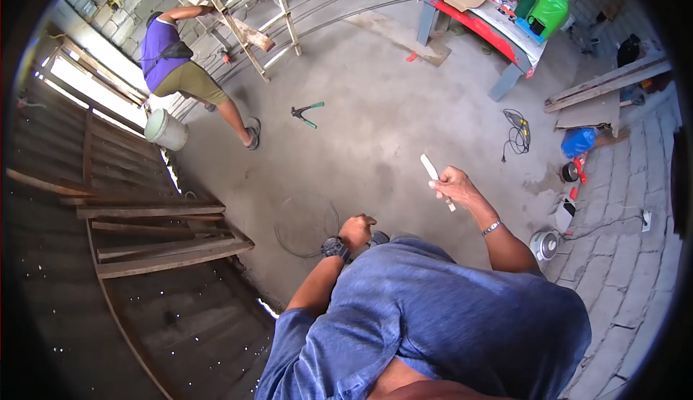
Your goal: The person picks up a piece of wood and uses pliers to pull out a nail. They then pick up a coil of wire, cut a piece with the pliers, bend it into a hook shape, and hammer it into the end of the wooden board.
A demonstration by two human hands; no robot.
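Observation:
My right hand (455,185) is closed around a pale, flat stick (429,166), whose two ends stick out beyond the fingers. Over the floor in front of my body is my left hand (356,231), with a dark watch on its wrist. One finger points out to the right and the others look loosely bent; I see nothing held in it. A loop of thin wire (277,230) lies on the concrete floor just left of that hand. Farther ahead, green-handled cutters (307,113) lie on the floor.
A person in purple (160,45) bends beside a wooden ladder-like frame (238,32), near a white bucket (166,130). At upper right, a table (469,21) carries a green container (550,10), with another person behind. A corded power tool (517,132) and a rice cooker (545,245) stand right.

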